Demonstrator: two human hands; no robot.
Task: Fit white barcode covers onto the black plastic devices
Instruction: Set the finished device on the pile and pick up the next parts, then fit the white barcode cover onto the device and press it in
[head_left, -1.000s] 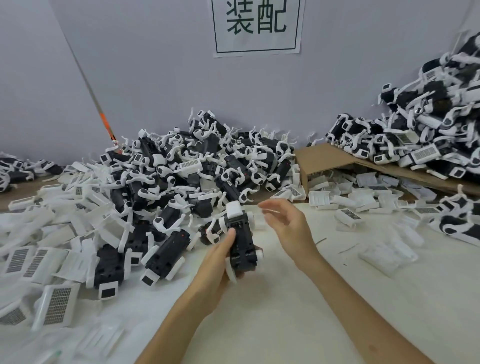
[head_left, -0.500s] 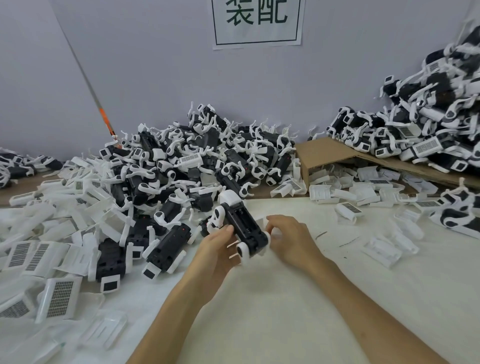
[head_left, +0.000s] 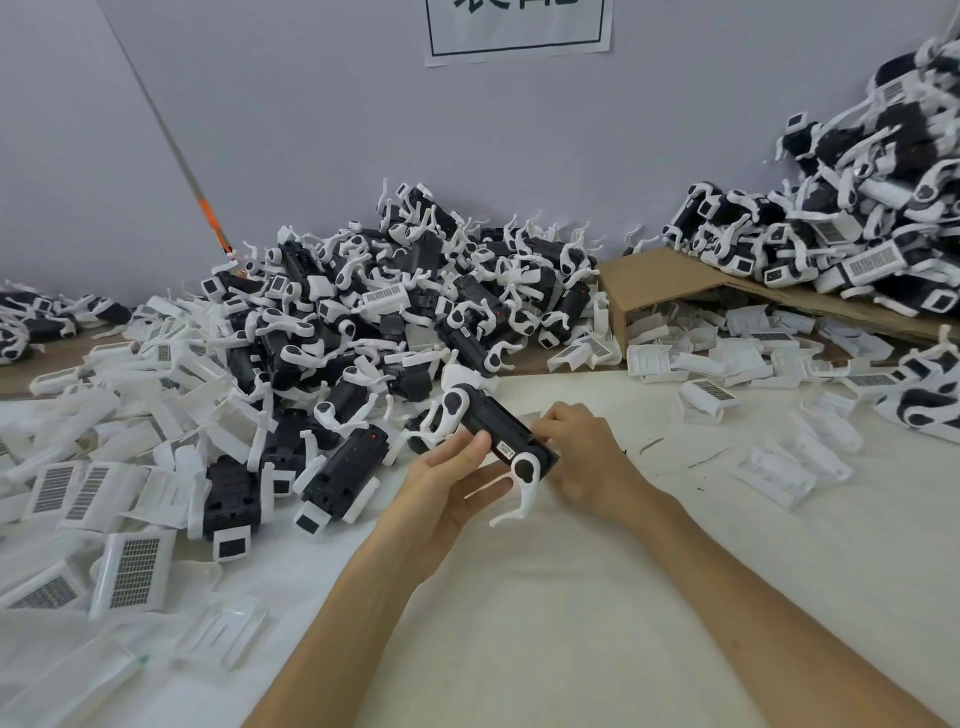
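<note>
**A:** Grip first, quick.

**B:** Left hand (head_left: 452, 483) holds the black device (head_left: 498, 426), thumb on top and fingers underneath. Right hand (head_left: 587, 457) is curled round its far side, knuckles up.

**A:** Is there a cover in the right hand?

**B:** Can't tell, the fingers hide that side.

**A:** Where's the device?

**B:** Held over the white cloth (head_left: 571, 597), slanted. The far end points at the heap, and the near end has a white clip (head_left: 524, 470) hanging down between the hands.

**A:** Step?

**B:** My guess is turning the device to get at the side the cover goes on. The top face shows bare black with only a small label, so the cover doesn't look fitted yet.

**A:** Next move needs what?

**B:** The cover lined up square with the body and pressed home, with the left hand bracing it. If the right hand has no cover, it has to fetch one.

**A:** Where from?

**B:** White covers (head_left: 130, 571) lie barcode-up at near left. More covers (head_left: 706, 395) are spilled beside the cardboard (head_left: 654, 280) on the right.

**A:** And the rest?

**B:** A heap of devices (head_left: 395, 322) sits just behind the hands, and another heap (head_left: 857, 249) is on the cardboard at far right. There's a paper sign (head_left: 519, 26) on the wall.
</note>
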